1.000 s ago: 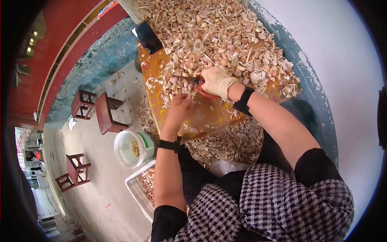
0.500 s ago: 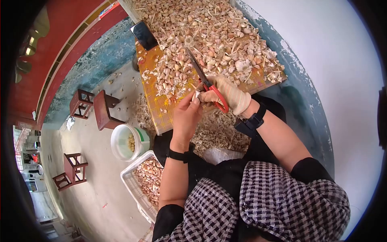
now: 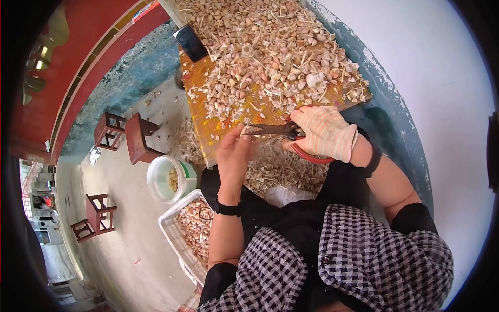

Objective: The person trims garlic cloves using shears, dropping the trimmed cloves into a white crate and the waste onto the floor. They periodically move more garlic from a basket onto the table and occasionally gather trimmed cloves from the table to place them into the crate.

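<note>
A small pale piece, by its look a garlic clove (image 3: 244, 130), sits at the fingertips of my bare left hand (image 3: 232, 157), just off the near edge of the table; my fingers hide most of it. That hand is closed to a pinch, thumb against fingers. My right hand (image 3: 326, 133), in a striped knit glove, is curled round the red handles of a pair of scissors (image 3: 270, 129). Their dark blades are slightly parted and point to my left fingertips; I cannot tell whether they touch the piece.

Beyond my hands, a broad heap of unpeeled garlic (image 3: 260, 54) with loose skins and stalks covers much of the table (image 3: 198, 78), whose cover is patterned orange-yellow. A dark phone (image 3: 191, 43) lies at the heap's left edge. Below the table, between my knees and its edge, is a pile of peelings (image 3: 275, 169), with whitish plastic (image 3: 287, 195) nearer me.

To my left stands a white bucket (image 3: 157, 188) holding pale cloves (image 3: 173, 179), and just beside it a white basket (image 3: 173, 248) of unpeeled cloves (image 3: 194, 229). Farther off, dark red stools (image 3: 139, 139) stand on the floor (image 3: 132, 208).
</note>
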`<state>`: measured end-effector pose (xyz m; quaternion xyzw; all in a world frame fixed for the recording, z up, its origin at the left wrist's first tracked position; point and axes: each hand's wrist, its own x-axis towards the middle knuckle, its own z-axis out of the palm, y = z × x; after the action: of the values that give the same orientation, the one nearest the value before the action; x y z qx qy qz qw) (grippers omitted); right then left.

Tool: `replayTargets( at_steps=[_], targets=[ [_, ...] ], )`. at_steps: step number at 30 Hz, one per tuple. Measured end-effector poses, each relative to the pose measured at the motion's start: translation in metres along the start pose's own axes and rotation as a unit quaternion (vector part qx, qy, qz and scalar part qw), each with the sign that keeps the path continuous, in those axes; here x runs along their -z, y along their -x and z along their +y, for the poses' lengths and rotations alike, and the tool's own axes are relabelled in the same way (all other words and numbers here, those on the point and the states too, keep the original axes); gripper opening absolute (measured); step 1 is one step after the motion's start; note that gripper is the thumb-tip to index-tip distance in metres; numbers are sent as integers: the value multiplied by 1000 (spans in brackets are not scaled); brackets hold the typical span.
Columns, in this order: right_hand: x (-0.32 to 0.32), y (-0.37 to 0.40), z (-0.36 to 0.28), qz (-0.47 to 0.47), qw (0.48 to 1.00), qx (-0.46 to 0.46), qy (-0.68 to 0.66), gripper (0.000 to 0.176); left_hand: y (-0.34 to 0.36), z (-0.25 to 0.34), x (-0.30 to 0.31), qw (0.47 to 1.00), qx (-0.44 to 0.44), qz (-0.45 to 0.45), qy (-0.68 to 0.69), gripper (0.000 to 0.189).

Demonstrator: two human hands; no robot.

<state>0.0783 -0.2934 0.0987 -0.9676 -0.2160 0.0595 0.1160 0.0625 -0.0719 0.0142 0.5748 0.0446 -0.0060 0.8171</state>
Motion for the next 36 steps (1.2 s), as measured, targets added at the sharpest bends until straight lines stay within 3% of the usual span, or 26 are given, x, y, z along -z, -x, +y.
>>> replayTargets(
  at_steps=[2,6,11,13,15,18,19,21,22,23,24,26,29,32,36],
  targets=[
    [-1,2,4,32,999,26,3,48,0,2,0,1000,-9,-20,4,20],
    [-3,-3,4,-20,998,7,-53,45,-2,1,4,999,-31,-30,-10,18],
    [-22,-6,11,-54,992,27,-106,43,-4,-2,10,999,11,-36,-2,16],
    [-32,-10,12,-30,969,84,-231,46,-5,-5,13,997,33,-58,43,17],
    [-19,-10,11,-97,933,35,-344,48,-9,-13,16,992,49,-77,91,18],
    [-30,-32,24,-68,875,-84,-472,45,-25,-9,22,961,125,-33,244,18],
    [-37,-45,31,-56,868,-95,-484,41,-35,-3,16,946,155,35,284,20],
    [-56,-79,52,-33,855,-116,-505,32,-78,-33,41,968,134,47,206,20],
    [-63,-97,60,-4,874,-105,-474,28,-99,-43,48,977,123,53,167,20],
    [-70,-116,67,25,892,-96,-441,25,-114,-30,37,991,128,34,34,25],
    [-74,-139,68,71,927,-64,-363,24,-134,-31,31,988,71,27,-136,25],
    [-70,-175,59,139,977,-5,-161,23,-166,-39,20,888,-48,10,-458,25],
    [-72,-220,54,89,991,11,-96,23,-185,-54,9,782,-124,-60,-608,33],
    [-75,-238,50,29,998,31,-48,26,-194,-65,13,740,-100,-84,-659,29],
    [-76,-244,48,-40,999,23,-25,34,-199,-65,12,757,-67,-50,-648,32]
  ],
)
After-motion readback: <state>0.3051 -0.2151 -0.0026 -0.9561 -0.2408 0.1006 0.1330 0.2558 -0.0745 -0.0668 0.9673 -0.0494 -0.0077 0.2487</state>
